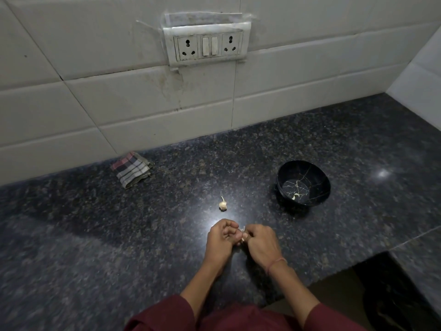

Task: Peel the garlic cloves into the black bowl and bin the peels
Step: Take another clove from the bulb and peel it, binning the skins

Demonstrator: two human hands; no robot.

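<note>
Garlic clove (243, 232) pinched between left hand (220, 240) and right hand (261, 242) — garlic bulb (223, 205), black bowl (322, 187) beyond.

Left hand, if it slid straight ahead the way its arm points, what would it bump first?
Probably the loose garlic on the counter, just ahead of the left hand; it could narrowly miss.

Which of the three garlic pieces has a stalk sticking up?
The loose garlic on the counter; the clove in the black bowl and the held one show none.
</note>
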